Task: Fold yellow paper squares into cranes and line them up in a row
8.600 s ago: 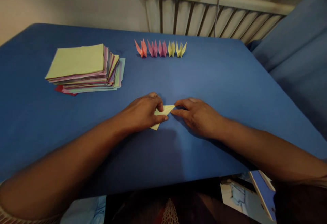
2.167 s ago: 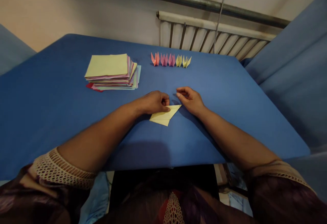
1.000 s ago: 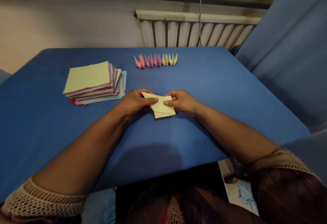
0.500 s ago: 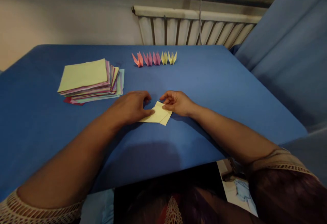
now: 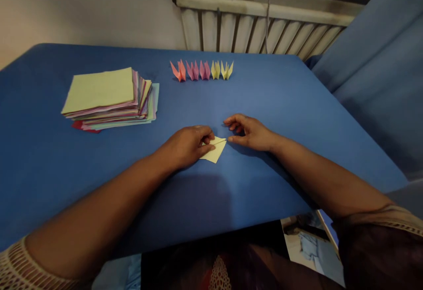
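Observation:
A pale yellow sheet of folded paper point(image 5: 216, 152) lies on the blue tabletop in front of me, its right end pointed and a fold line showing. My left hand point(image 5: 193, 145) is closed on its left part, thumb on top and fingers bent behind, hiding that end. Just right of the paper's tip, my right hand point(image 5: 253, 132) is held with thumb and fingers apart and nothing between them. Its thumb tip is very near the paper's point; whether they touch I cannot tell.
Several folded paper cranes point(image 5: 205, 70) in orange, pink and yellow stand in a row at the back. A tall stack of coloured paper point(image 5: 101, 89) sits on the left. Behind the blue table point(image 5: 280, 87) are a radiator point(image 5: 228, 27) and a blue curtain point(image 5: 373, 52).
My right hand has let go of the paper and moved right. My left hand has shifted right along the paper, whose upper part now looks folded down. The view has tilted slightly.

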`<state>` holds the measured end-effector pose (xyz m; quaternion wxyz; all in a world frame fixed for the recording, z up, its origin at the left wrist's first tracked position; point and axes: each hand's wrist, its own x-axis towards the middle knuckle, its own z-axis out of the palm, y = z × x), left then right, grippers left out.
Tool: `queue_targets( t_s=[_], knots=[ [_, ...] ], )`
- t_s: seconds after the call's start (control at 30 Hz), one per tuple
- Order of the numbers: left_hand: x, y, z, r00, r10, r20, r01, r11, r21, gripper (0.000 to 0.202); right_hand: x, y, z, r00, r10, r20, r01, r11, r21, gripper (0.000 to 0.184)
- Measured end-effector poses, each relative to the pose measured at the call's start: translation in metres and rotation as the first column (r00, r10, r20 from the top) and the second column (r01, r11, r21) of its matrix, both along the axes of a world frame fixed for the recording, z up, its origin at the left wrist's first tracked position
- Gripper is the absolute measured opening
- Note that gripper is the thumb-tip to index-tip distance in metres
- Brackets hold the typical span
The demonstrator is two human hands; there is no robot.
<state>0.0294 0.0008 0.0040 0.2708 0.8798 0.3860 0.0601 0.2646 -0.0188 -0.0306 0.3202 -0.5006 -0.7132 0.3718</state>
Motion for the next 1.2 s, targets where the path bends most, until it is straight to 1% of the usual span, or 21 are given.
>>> queue_targets(
  t_s=[0.03, 0.1, 0.2, 0.3, 0.47, 0.53, 0.73, 0.93, 1.0, 1.2],
  knots=[
    [0.0, 0.0, 0.0, 1.0, -0.002, -0.002, 0.002, 1.0, 0.016, 0.02, 0.001, -0.001, 0.002, 0.999, 0.016, 0.033, -0.017, 1.0, 0.02, 0.04],
    [-0.002, -0.001, -0.002, 1.0, -0.024, -0.003, 0.024, 0.998, 0.063, 0.019, -0.001, -0.003, 0.006, 0.995, 0.065, 0.071, -0.07, 0.996, 0.056, 0.03],
    [-0.003, -0.001, -0.004, 0.997, -0.073, -0.004, 0.073, 0.99, 0.118, 0.02, -0.006, -0.004, 0.006, 0.988, 0.133, 0.074, -0.14, 0.985, 0.105, 0.014],
    [-0.004, -0.001, -0.004, 0.996, -0.09, -0.011, 0.09, 0.988, 0.122, 0.022, -0.01, -0.006, 0.004, 0.989, 0.132, 0.064, -0.14, 0.98, 0.142, 0.007],
    [-0.002, -0.001, -0.002, 1.0, -0.029, 0.003, 0.029, 0.993, 0.114, 0.023, -0.015, -0.008, 0.002, 0.988, 0.089, 0.127, -0.106, 0.984, 0.14, 0.006],
    [-0.002, 0.0, -0.002, 1.0, -0.021, 0.0, 0.021, 0.992, 0.124, 0.022, -0.017, -0.009, 0.003, 0.985, 0.074, 0.157, -0.097, 0.985, 0.146, 0.006],
    [-0.003, 0.0, -0.003, 0.994, -0.09, -0.054, 0.099, 0.977, 0.187, 0.022, -0.02, -0.012, 0.003, 0.974, 0.085, 0.209, -0.123, 0.977, 0.175, 0.01],
    [-0.001, -0.004, 0.0, 0.97, -0.103, -0.22, 0.171, 0.934, 0.315, 0.026, -0.021, -0.013, 0.004, 0.964, 0.098, 0.249, -0.149, 0.969, 0.197, 0.009],
    [-0.001, -0.005, 0.0, 0.965, -0.114, -0.236, 0.19, 0.925, 0.329, 0.026, -0.021, -0.013, 0.003, 0.959, 0.084, 0.27, -0.142, 0.969, 0.203, 0.008],
    [0.0, -0.005, -0.001, 0.962, -0.112, -0.25, 0.197, 0.916, 0.349, 0.026, -0.023, -0.014, 0.005, 0.953, 0.065, 0.296, -0.128, 0.972, 0.199, 0.006]
  ],
)
